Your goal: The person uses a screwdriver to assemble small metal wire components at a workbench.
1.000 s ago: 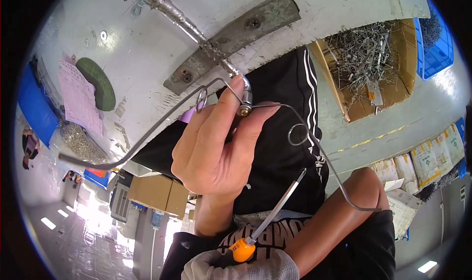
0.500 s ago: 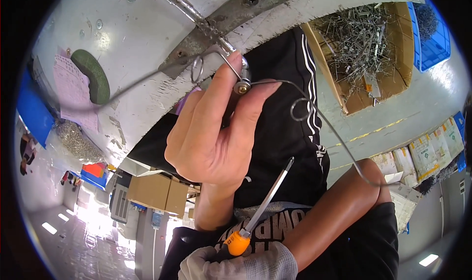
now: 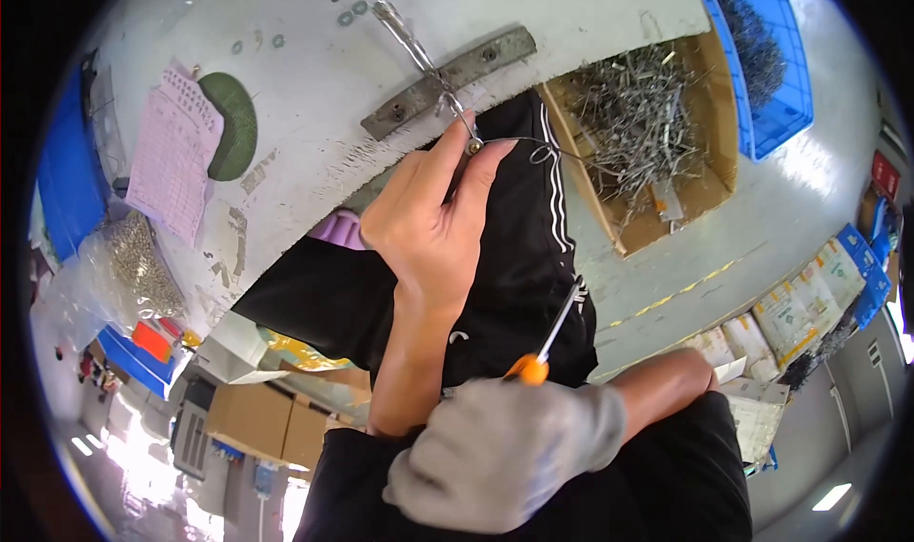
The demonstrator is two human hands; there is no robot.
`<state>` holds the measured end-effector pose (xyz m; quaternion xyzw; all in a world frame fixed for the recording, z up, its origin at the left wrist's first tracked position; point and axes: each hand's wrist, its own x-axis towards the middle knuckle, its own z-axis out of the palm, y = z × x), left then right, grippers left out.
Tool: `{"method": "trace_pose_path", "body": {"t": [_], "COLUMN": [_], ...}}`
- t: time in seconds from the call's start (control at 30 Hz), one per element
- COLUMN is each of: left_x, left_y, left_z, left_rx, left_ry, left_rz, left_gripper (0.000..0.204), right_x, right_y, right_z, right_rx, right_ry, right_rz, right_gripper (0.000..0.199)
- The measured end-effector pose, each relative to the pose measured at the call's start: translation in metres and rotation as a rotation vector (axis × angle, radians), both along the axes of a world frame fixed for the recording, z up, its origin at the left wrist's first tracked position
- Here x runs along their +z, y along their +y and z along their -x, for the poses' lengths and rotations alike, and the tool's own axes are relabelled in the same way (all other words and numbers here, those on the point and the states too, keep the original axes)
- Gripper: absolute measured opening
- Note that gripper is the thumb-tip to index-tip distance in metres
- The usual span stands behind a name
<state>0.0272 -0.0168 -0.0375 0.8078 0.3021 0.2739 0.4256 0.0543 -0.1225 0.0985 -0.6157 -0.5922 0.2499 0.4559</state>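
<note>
My bare left hand is closed at the table's edge, thumb and forefinger pinching a bent wire piece with coil loops. Between the fingertips a small round screw head shows at the end of a metal rod. That rod crosses a flat metal bar screwed to the table. Over my lap, my right hand, in a grey glove, is wrapped round a screwdriver with an orange handle, its shaft pointing up and right, apart from the screw. The glove hides most of the handle.
A cardboard box of metal pieces stands right of my legs, beside a blue crate. On the table lie a pink written sheet, a dark green oval object, a bag of small metal parts and several washers.
The view has drawn back, showing more table. My gloved hand has risen and turned over the screwdriver's handle. My left hand keeps its pinch on the wire.
</note>
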Motion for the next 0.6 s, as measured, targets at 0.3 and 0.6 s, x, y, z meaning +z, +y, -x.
{"method": "trace_pose_path", "body": {"t": [0.3, 0.6], "left_x": [0.005, -0.002], "left_y": [-0.003, -0.001], "left_z": [0.001, 0.002], "left_rx": [-0.023, 0.002], "left_ry": [0.094, 0.038], "left_rz": [-0.006, -0.04], "left_gripper": [0.028, 0.027], "right_x": [0.037, -0.001], "right_y": [-0.017, 0.027], "right_z": [-0.082, -0.088], "right_rx": [-0.688, -0.487], "right_ry": [1.038, 0.703], "right_rz": [-0.78, -0.616], "right_gripper": [0.039, 0.048]}}
